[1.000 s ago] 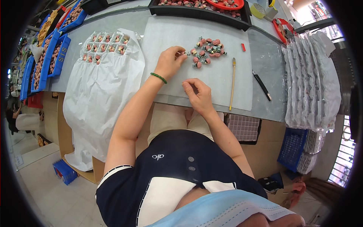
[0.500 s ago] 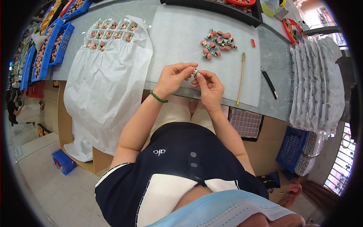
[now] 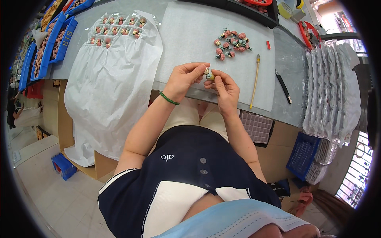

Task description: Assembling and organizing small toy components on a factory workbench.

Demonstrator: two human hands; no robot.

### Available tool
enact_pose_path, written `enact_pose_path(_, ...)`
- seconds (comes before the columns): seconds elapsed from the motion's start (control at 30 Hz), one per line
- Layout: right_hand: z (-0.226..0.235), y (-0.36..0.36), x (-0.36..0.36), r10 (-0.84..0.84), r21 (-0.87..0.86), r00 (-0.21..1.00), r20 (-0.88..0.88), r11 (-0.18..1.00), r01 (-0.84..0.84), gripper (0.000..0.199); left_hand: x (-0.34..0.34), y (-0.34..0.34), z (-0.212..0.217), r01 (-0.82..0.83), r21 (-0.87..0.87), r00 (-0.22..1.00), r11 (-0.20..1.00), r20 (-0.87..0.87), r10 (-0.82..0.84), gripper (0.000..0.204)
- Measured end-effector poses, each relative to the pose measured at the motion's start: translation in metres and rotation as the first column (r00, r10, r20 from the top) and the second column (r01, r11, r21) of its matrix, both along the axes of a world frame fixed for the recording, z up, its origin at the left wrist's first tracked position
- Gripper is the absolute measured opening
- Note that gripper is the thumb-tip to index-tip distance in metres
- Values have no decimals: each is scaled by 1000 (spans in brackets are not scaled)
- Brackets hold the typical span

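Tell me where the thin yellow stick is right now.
In the head view, the thin yellow stick lies on the grey mat, just right of the right hand, below the pile of small figurines.

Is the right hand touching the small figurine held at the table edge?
Touching. The head view shows the right hand pinching the small figurine with the left hand.

**Operator Appearance**

The person wore a dark navy short-sleeved top (image 3: 186,166) with white sleeve trim, a small white chest mark, grey buttons and a white collar panel. A green bead bracelet (image 3: 169,98) circled the left wrist. A light blue face mask (image 3: 238,222) appeared at lower centre.
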State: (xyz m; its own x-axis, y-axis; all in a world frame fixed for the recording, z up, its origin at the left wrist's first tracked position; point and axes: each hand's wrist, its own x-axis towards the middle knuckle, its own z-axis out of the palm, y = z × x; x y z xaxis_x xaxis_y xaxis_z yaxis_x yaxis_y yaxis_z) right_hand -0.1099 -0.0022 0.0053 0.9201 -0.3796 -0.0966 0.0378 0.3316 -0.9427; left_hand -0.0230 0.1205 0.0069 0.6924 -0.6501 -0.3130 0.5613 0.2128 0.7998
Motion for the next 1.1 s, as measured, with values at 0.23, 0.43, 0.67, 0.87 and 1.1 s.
enact_pose_path(0.23,-4,4,-1,-20,-76,1000,14,997,21,17,-2,-3,-6,14,16,1000,1000,26,-14,25)
enact_pose_path(0.43,-5,5,0,-47,-318,988,144,944,91,16,-2,-3,-10,17,-132,998,991,-53,-24,27)
enact_pose_path(0.67,-4,4,2,-35,-656,964,262,726,205,21,-4,-3,-7,-17,-210,996,978,-92,-2,28)
enact_pose_path(0.87,-10,3,2,-45,-615,979,197,772,159,27,-1,-1,-9,-24,-237,989,971,-146,-11,31)
enact_pose_path(1.1,-2,-23,34,-64,-829,988,141,538,153,24,4,3,-8,-47,-197,991,979,-133,21,30)
